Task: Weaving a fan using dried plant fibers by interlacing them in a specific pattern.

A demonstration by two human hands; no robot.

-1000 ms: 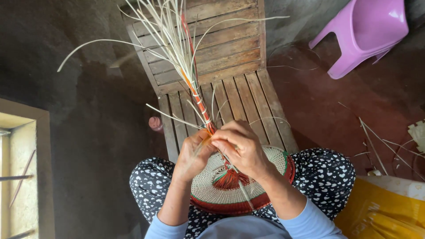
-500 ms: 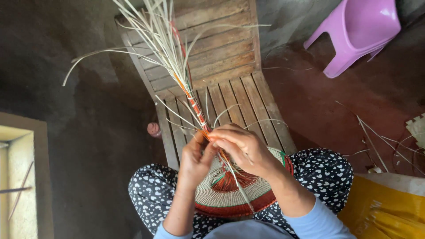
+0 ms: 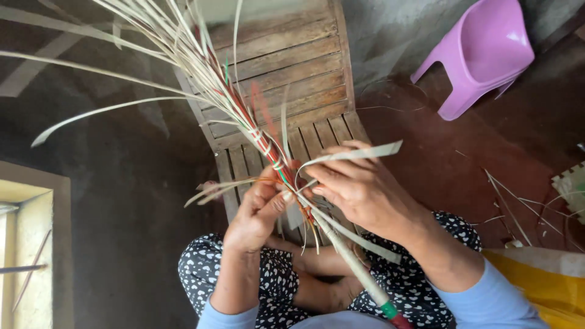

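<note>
A slatted wooden chair [image 3: 286, 67] is lying on the dark floor just beyond the grip, its boards running away from it. A lilac plastic stool [image 3: 481, 55] is sitting tipped over well off to the far right of the grip. Loose pale strips [image 3: 512, 204] are lying scattered on the reddish floor to the right. A yellow sack [image 3: 542, 286] is resting at the lower right, near the knee.

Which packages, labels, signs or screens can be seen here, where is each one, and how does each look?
Yellow plastic bag or sack: on the floor at the lower right, beside the person's knee; soft, crumpled, plain yellow, with a pale edge on top; only partly in view.
No labels, signs or screens are visible.
</note>
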